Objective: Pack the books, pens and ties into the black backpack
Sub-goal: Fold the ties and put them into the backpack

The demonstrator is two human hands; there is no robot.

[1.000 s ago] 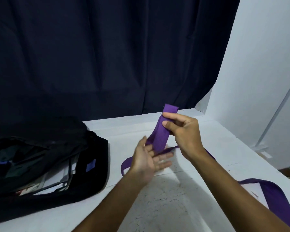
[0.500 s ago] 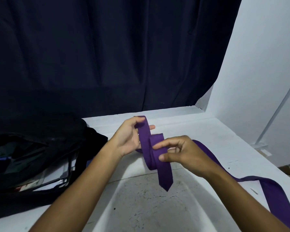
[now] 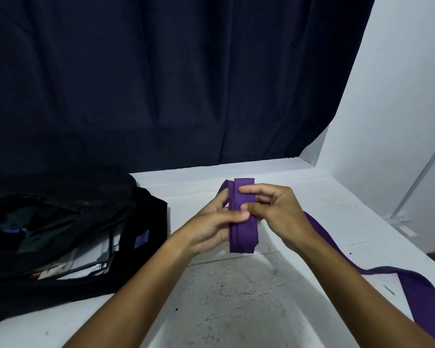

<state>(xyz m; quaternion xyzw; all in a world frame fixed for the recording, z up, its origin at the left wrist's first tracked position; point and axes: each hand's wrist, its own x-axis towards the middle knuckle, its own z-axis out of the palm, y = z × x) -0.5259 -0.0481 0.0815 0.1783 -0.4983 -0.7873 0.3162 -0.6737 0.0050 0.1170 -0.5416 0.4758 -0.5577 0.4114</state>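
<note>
Purple tie (image 3: 242, 232), partly folded into a flat upright bundle, held above the white table (image 3: 236, 310) at centre. Left hand (image 3: 211, 226) grips the bundle's left edge, thumb across its front. Right hand (image 3: 274, 209) pinches it from the right. Loose tail trails right across the table. Black backpack (image 3: 68, 237) lies open at left, papers visible inside.

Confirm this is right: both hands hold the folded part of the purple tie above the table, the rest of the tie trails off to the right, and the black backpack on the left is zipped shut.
One detail is wrong. In the head view the black backpack lies open, with papers or books showing inside. The rest stands: the left hand and the right hand hold the folded part of the purple tie above the table, and its tail trails right.
</note>
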